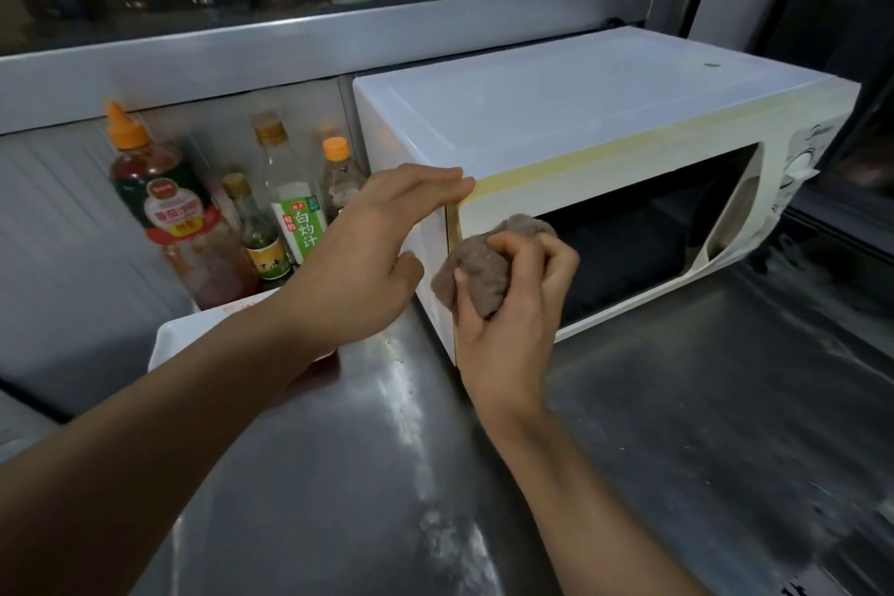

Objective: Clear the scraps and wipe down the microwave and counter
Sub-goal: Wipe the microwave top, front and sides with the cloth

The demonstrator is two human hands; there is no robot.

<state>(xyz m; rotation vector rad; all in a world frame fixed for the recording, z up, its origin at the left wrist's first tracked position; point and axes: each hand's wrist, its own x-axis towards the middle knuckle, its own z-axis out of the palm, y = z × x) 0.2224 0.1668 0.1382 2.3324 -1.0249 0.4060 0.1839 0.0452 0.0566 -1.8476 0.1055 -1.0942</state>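
Brown-grey cloth (476, 269), bunched into a wad, is clamped in the grip of the right hand (513, 305), fingers curled tight around it. The wad presses against the front face of the white microwave (556, 111) at its lower left corner, touching the pale frame beside the dark door window. The left hand (382, 252) sits just left of that grip, fingers together and laid flat over the microwave's upper left front corner, thumb against the side panel; this grip is closed on nothing and only braces the casing.

The microwave stands on a stainless-steel worktop (387, 474) that shows streaks and dull smears below and to the right of the grip. Yellowed tape runs along the top front edge of the casing, above the cloth. The control dials lie well to the right of the grip, at the far end of the front.

Left of the left hand, four condiment bottles crowd the wall: a red sauce bottle (164, 203) with an orange cap, a small dark bottle (256, 232), a green-labelled bottle (295, 208) and a short orange-capped bottle (338, 174). A white tray (179, 344) sits under the left forearm, partly hidden by it, with reddish bits on its rim. A window frame runs behind everything.
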